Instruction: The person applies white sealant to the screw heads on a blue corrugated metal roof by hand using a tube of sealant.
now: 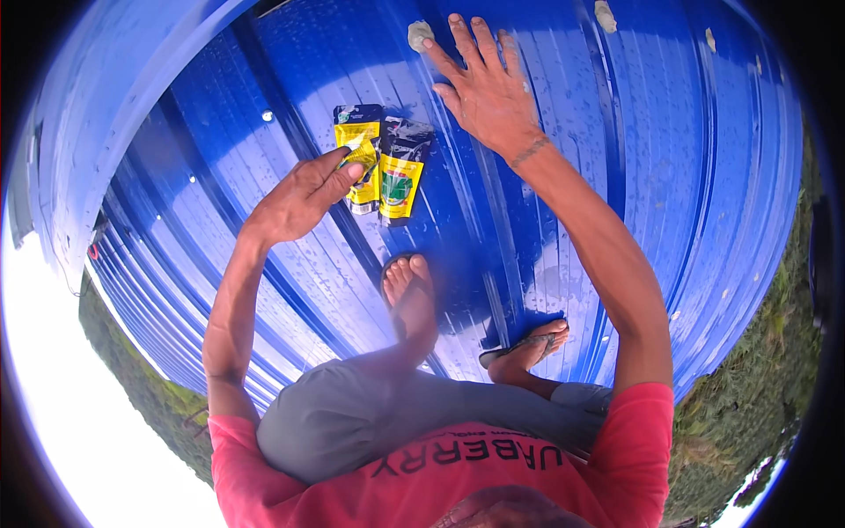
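Two flat, glossy yellow-and-black pouches (400, 189); your left hand (304, 195) pinches a yellow packet (363, 157); your right hand (495, 101), fingers spread, touches a pale grey lump (417, 33).

Daylight gleams on a wet, ribbed blue roof (704, 220), grass (748, 387) beyond its right edge, greenery (132, 361) and white sky (53, 370) beyond its left.

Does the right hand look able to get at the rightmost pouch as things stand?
Probably yes: nothing appears to lie between the right hand and that pouch, its right side uncovered. The index finger seems to be on a grey lump, though.
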Motion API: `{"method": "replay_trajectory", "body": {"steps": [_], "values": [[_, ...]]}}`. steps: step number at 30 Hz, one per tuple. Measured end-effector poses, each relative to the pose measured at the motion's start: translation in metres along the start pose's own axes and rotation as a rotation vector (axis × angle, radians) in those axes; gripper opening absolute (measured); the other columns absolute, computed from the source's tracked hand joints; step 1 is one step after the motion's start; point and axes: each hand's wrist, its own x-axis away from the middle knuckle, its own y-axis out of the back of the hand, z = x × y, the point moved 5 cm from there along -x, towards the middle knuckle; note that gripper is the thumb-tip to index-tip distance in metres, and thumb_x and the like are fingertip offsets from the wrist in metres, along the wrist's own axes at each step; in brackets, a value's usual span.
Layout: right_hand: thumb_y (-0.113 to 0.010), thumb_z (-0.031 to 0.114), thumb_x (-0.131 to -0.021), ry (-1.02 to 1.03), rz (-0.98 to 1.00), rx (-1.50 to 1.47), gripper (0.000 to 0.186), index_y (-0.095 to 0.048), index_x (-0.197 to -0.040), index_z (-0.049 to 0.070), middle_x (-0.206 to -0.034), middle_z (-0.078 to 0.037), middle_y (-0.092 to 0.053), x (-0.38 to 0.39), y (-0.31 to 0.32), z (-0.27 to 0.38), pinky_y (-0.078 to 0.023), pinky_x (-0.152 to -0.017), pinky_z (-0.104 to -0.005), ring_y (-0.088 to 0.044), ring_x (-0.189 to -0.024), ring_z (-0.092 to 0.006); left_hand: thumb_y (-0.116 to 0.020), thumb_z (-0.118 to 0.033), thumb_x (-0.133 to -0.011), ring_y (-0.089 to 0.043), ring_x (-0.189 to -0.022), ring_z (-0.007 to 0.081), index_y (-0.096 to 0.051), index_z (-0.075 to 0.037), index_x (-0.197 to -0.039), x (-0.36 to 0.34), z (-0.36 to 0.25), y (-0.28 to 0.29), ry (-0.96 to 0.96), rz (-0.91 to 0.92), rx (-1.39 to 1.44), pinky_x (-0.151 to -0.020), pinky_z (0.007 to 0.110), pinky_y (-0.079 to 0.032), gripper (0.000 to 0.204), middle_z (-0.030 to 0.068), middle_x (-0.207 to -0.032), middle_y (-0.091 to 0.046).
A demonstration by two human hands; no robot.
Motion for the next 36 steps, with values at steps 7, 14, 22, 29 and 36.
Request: {"method": "replay_trajectory", "body": {"steps": [7,14,22,29,36], "values": [[-0.057,0.041,-0.096,0.022,0.015,-0.057,0.060,-0.043,-0.151,0.024,-0.157,-0.013,-0.035,-0.006,0.004,0.018,-0.027,-0.116,-0.0516,-0.034,-0.142,-0.0327,-0.037,-0.059,-0.103,-0.062,-0.080,0.0203,-0.056,0.007,-0.125,-0.002,0.004,-0.001,-0.062,-0.017,0.032,-0.079,0.038,-0.053,0.072,0.0168,-0.078,-0.062],[-0.057,0.041,-0.095,0.021,0.003,0.006,0.057,-0.048,-0.147,0.021,-0.156,-0.013,-0.036,-0.005,0.002,0.011,-0.027,-0.115,-0.0520,-0.033,-0.142,-0.0325,-0.039,-0.056,-0.104,-0.061,-0.079,0.0288,-0.058,0.006,-0.124,0.001,-0.001,0.001,0.031,0.031,0.001,-0.077,0.044,-0.048,0.068,0.0230,-0.083,-0.064],[-0.061,0.038,-0.093,-0.095,-0.123,-0.236,0.057,-0.050,-0.145,0.017,-0.149,-0.020,-0.041,0.002,0.001,0.000,-0.029,-0.112,-0.0544,-0.036,-0.136,-0.0381,-0.037,-0.062,-0.102,-0.054,-0.070,0.0174,-0.058,0.006,-0.116,0.003,0.001,0.003,-0.033,-0.053,0.002,-0.068,0.037,-0.048,0.072,0.0109,-0.068,-0.053],[-0.063,0.038,-0.091,-0.147,-0.129,-0.354,0.061,-0.048,-0.145,0.013,-0.148,-0.023,-0.040,0.003,-0.010,0.012,-0.029,-0.110,-0.0558,-0.037,-0.133,-0.0406,-0.039,-0.058,-0.103,-0.062,-0.080,0.0289,-0.057,0.007,-0.128,0.004,0.001,0.003,0.015,-0.016,0.006,-0.079,0.044,-0.049,0.072,0.0235,-0.084,-0.065],[-0.064,0.039,-0.090,-0.130,-0.070,-0.256,0.066,-0.046,-0.147,0.009,-0.153,-0.020,-0.037,-0.002,-0.007,0.026,-0.028,-0.112,-0.0552,-0.035,-0.137,-0.0384,-0.038,-0.060,-0.103,-0.057,-0.073,0.0206,-0.057,0.008,-0.125,0.005,0.000,0.004,-0.026,-0.072,0.016,-0.069,0.038,-0.047,0.073,0.0151,-0.074,-0.058]]}}
